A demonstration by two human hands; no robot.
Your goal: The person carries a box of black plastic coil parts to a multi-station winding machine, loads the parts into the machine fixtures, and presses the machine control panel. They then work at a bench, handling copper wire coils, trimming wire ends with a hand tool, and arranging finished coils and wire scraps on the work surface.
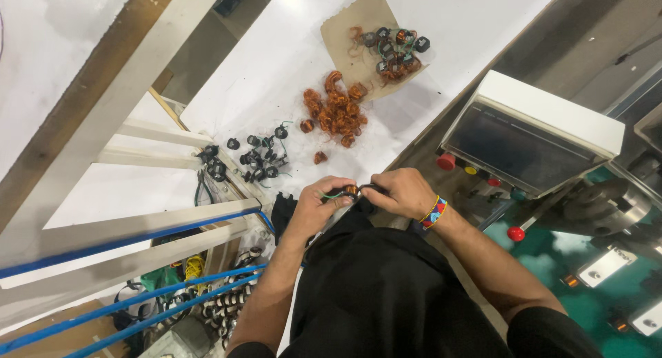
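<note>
White tabletop (289, 47) keeps bare copper coils (336, 110) heaped apart from the black cores (258, 154), so each kind stays sorted. Your left hand (318, 206) and right hand (403, 192) both pinch one small coil (352, 190) between them, close against your body.

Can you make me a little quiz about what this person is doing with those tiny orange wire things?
1. True or false: both hands meet at one small copper wire coil.
2. Which wrist wears the striped beaded bracelet? A left, B right.
3. Fill in: the pile of loose copper coils lies on the white ____.

Key:
1. True: left hand and right hand pinch the small copper wire coil.
2. B: striped beaded bracelet.
3. Table: pile of loose copper coils, white table.
</note>
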